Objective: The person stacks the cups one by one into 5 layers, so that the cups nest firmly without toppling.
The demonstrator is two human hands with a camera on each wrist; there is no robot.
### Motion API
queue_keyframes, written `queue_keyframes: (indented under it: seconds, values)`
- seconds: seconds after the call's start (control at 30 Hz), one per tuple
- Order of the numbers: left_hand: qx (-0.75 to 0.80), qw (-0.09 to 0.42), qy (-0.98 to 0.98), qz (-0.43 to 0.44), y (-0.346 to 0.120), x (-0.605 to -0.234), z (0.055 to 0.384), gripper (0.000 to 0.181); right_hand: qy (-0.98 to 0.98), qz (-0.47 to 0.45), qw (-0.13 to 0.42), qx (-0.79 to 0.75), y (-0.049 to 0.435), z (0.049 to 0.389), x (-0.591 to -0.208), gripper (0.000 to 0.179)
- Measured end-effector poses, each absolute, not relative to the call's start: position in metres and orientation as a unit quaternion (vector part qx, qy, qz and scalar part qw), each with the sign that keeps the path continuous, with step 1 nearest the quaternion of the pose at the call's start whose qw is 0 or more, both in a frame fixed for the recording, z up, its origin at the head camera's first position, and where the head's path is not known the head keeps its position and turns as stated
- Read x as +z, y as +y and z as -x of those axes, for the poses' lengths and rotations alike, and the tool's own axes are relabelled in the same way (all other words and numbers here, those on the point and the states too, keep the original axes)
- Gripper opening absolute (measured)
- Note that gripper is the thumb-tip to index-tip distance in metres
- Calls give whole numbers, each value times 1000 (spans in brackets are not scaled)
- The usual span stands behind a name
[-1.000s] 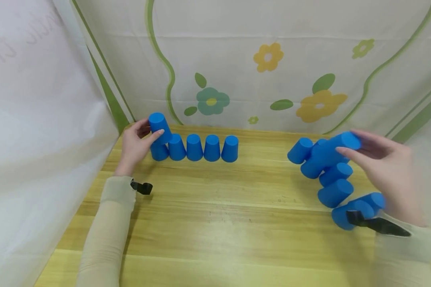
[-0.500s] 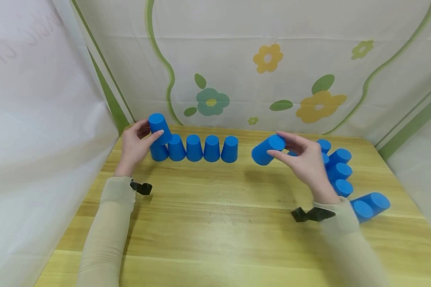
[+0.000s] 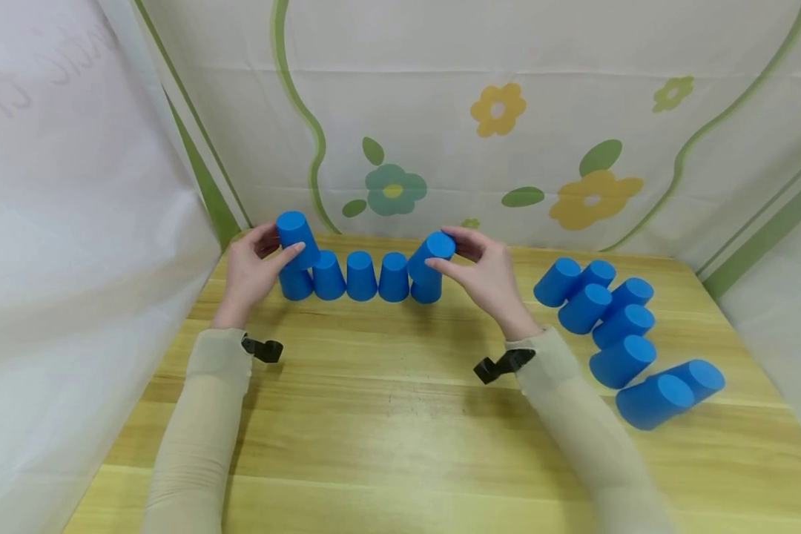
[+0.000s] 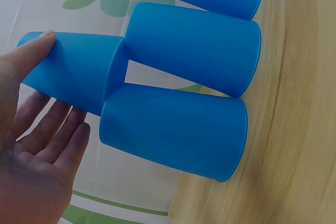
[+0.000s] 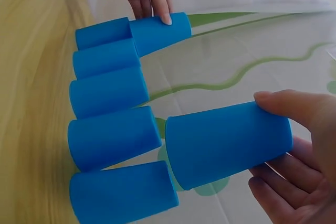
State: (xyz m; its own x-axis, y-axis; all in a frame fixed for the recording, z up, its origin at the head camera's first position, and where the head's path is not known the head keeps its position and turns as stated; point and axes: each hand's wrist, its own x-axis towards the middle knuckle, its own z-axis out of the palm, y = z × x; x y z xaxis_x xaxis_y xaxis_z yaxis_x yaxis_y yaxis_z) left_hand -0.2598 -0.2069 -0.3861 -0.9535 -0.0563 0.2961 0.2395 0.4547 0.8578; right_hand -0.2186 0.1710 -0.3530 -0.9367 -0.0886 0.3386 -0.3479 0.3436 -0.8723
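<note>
Several blue cups stand mouth down in a row, among them a middle cup (image 3: 361, 276). My left hand (image 3: 255, 268) grips an upside-down cup (image 3: 297, 239) at the row's left end; its rim bridges the two leftmost cups, as the left wrist view shows with the lower cup (image 4: 173, 132). At the right end my right hand (image 3: 483, 274) pinches another upside-down cup (image 3: 429, 256) between thumb and fingers. In the right wrist view that held cup (image 5: 228, 145) hangs slightly above the row, a small gap between its rim and the cup tops.
More blue cups stand mouth down in a loose cluster at the right of the wooden table (image 3: 374, 445), including a front cup (image 3: 654, 400). A white flowered cloth (image 3: 440, 148) rises right behind the row, and another white cloth (image 3: 73, 259) hangs at left.
My right hand has carried a cup from the right-hand cluster leftward to above the row's right end. The left hand has stayed on its cup.
</note>
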Motion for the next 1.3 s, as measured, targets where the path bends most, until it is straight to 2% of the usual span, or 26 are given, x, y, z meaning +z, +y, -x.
queue_keyframes:
  seconds: [0.43,1.03,1.17,1.3]
  values:
    - [-519,144,-841,56,-207,-385,260,73,-829,-130,89,536,143,259,-349,54]
    - [-534,149,-830,59,-208,-389,257,76,-829,-137,89,534,150,255,-360,63]
    - [-562,187,-804,59,-205,-387,251,77,-828,-136,90,536,165,244,-364,63]
    - [-571,257,-777,70,-199,-377,246,69,-840,-126,99,518,187,231,-367,65]
